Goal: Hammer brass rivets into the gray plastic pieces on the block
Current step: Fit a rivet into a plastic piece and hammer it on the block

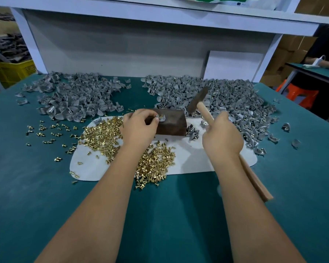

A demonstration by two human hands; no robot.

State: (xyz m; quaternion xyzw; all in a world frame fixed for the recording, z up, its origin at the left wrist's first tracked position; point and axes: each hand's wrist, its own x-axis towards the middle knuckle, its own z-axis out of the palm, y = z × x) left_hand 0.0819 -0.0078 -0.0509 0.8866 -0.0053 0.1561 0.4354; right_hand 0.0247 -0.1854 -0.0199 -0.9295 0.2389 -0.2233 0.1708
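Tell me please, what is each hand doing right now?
Left hand: pinching the gray plastic piece on the block.
Right hand: gripping the hammer handle.

Gray pc (160,118) w/ rivet (160,116) atop block (171,121).

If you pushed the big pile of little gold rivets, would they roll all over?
Probably yes. The brass rivets look small with round shanks, and strays already lie scattered across the green mat. Their flat heads might make them curl round rather than roll straight.
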